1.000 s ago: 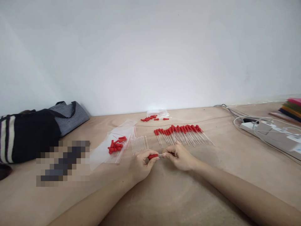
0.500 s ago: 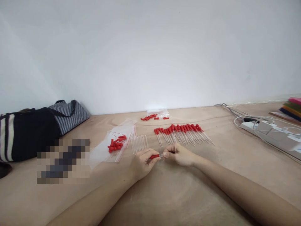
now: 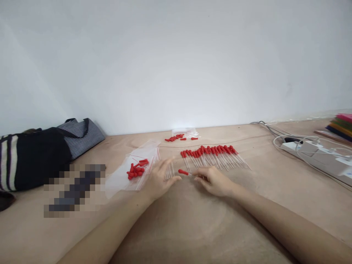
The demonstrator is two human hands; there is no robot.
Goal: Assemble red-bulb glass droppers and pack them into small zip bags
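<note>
Between thumb and fingers, my right hand [image 3: 213, 180] pinches the clear tube of a dropper whose red rubber bulb [image 3: 183, 172] points left. My left hand [image 3: 162, 178] is open, thumb and fingers apart, just left of that bulb and not touching it. Partly hidden behind the left hand lie several clear glass tubes [image 3: 171, 169]. Beyond the right hand, a row of red-bulbed droppers [image 3: 211, 152] lies side by side. Loose red bulbs [image 3: 136, 169] are heaped on a clear plastic bag [image 3: 119, 179] to the left.
More red bulbs [image 3: 173, 138] lie near the wall by a small clear bag [image 3: 189, 131]. A power strip [image 3: 316, 157] with cables runs along the right. On the left sit a black bag [image 3: 38, 157] and a striped bag [image 3: 82, 137]; coloured sheets [image 3: 342, 126] are at far right.
My left hand has let go of the red bulb, opened and moved slightly left. The right hand has shifted a little right, still holding the dropper by its tube.
</note>
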